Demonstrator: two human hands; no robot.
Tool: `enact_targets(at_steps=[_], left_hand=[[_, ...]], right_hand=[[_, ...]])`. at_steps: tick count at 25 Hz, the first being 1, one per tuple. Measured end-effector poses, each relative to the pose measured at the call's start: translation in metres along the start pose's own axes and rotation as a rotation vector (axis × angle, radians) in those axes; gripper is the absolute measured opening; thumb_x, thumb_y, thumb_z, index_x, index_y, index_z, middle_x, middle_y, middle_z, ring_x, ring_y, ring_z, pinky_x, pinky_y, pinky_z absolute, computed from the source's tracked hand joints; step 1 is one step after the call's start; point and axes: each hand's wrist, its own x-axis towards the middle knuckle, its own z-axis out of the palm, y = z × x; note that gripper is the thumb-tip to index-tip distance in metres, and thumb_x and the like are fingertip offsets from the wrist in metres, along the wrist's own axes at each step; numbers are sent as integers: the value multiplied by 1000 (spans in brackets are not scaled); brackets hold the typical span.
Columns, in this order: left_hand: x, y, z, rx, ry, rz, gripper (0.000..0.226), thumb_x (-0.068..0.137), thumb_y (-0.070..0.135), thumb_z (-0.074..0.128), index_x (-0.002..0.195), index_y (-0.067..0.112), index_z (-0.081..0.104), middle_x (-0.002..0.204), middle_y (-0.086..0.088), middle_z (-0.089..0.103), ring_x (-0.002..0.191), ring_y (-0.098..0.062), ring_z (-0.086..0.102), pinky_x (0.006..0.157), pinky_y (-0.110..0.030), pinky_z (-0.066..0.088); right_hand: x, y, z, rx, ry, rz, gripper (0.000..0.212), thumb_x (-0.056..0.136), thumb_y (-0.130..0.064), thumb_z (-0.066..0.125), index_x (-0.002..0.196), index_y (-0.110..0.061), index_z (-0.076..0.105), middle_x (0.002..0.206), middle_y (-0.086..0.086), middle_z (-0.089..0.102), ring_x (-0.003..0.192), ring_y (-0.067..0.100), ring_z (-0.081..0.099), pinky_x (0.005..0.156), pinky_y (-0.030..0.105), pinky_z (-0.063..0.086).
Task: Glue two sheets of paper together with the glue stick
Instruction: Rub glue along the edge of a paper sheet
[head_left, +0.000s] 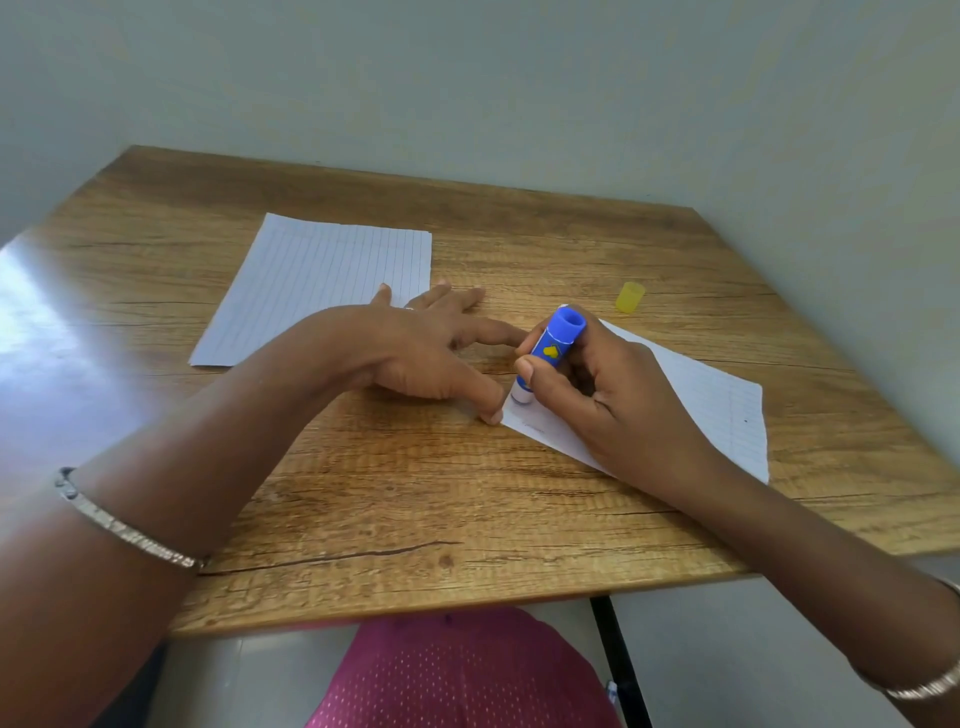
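Both hands (613, 384) meet at glue stick (550, 348).

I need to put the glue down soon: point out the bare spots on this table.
Bare wood along the table near edge, and between far sheet and yellow cap. Crowded mid-table: left hand, right hand, glue stick, near sheet.

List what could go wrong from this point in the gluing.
1. The left hand pins the near sheet only at its corner edge with a thumb; a hard stroke of the glue stick in the right hand may crease or drag it.
2. Strokes this close to the edge may smear glue onto the table.
3. The yellow cap lies loose at the far side and could roll off.
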Motion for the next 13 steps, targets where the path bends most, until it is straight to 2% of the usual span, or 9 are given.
enact_targets(at_steps=[3,6,8,10,13], left_hand=[[-1,1,1,-17,8,-14,94,60,67,65,138,71,13,166,16,-11,151,-10,-21,117,-61,-16],[-1,2,1,-36,21,-27,95,53,67,61,124,77,-1,166,17,-11,150,-8,-21,117,-60,-15],[0,1,1,-37,25,-21,103,54,66,64,132,76,-3,166,16,-12,150,-9,-22,117,-61,-16],[1,0,1,-38,25,-13,110,63,63,71,139,71,-7,166,14,-14,150,-12,-24,116,-62,-17],[3,-1,0,-33,17,-14,112,68,59,75,138,71,-12,166,11,-16,149,-14,-26,115,-63,-18]], right_hand=[[3,2,-1,7,14,11,10,101,-22,62,96,-13,65,79,2,73,63,9,55,63,18,39],[15,6,-10,-44,-73,-29,12,99,-21,65,92,-11,64,77,8,70,67,18,57,65,28,44],[23,11,-16,-42,-126,-49,16,98,-23,66,91,-9,65,78,15,66,69,26,55,65,33,44],[26,16,-18,-3,-129,-58,19,97,-25,64,92,-7,65,80,18,65,69,27,55,65,33,44],[28,20,-15,-15,-106,-78,19,96,-26,64,92,-7,64,78,15,65,64,18,51,63,25,43]])
